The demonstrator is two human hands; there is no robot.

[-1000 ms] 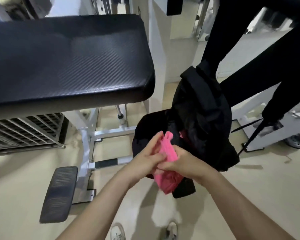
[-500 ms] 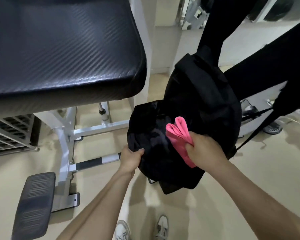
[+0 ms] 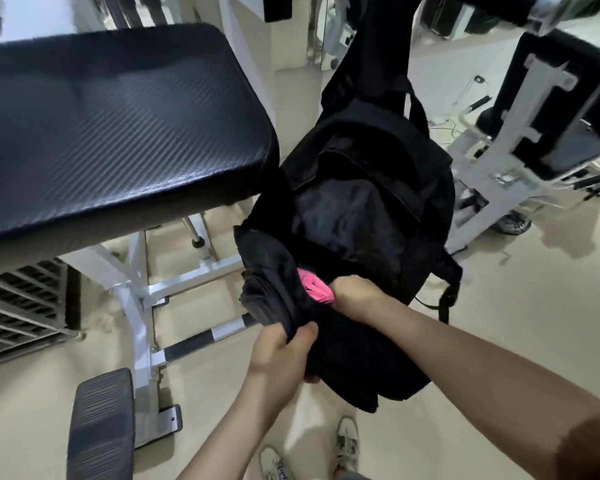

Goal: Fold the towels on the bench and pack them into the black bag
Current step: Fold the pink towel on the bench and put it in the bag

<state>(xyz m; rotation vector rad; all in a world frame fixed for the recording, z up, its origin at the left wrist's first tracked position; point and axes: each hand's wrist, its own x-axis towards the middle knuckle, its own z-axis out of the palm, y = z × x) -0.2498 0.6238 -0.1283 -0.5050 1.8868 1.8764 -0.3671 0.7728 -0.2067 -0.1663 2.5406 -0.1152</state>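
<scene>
Pink towel point(image 3: 317, 289): folded cloth, mostly sunk in the mouth of the black bag point(image 3: 361, 220); only a bunched pink end shows, wedged between the bag's dark front flap and the right hand point(image 3: 355, 299).
Black bag: soft fabric backpack hanging by its straps from above, clear of the floor, mouth pulled open toward the person.
Right hand: at the bag's mouth, fingers curled round the pink towel's near end, fingertips hidden in the fabric.
Left hand point(image 3: 279, 355): below and left of the towel, apart from it, clenched on the bag's front flap, thumb on top, cloth bunched in the grasp.
Bench point(image 3: 118, 133): broad black padded vinyl slab with a woven texture, upper left, its corner just beside the bag.
Frame point(image 3: 136, 306): white steel tubes under the bench; a black ribbed foot pad point(image 3: 101, 427) at lower left.
Floor point(image 3: 516, 323): beige, with two pale sneakers point(image 3: 347, 441) at the bottom edge.
</scene>
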